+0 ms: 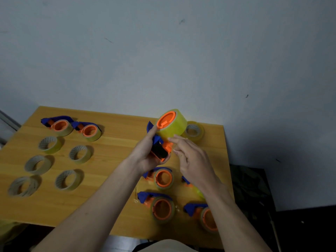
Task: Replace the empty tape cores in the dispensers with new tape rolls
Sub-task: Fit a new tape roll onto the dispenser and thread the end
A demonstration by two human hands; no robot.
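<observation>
left hand [145,153] grips a dispenser [161,148] carrying a yellow tape roll [173,127] above the desk [109,179]; right hand [192,160], fingers loosely spread, pinches tape just beside the roll

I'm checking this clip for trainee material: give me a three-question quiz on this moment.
1. True or false: the left hand grips the raised dispenser.
2. The roll on the raised dispenser is: A) thick and yellow, B) a bare cardboard core, C) missing.
3. Fill in: the loose used cores lie on the table's ___ side.

Key: 1 true. 2 A. 3 left. The right hand has its fingertips at the roll's lower edge; whether it pinches the tape end is unclear.
</observation>
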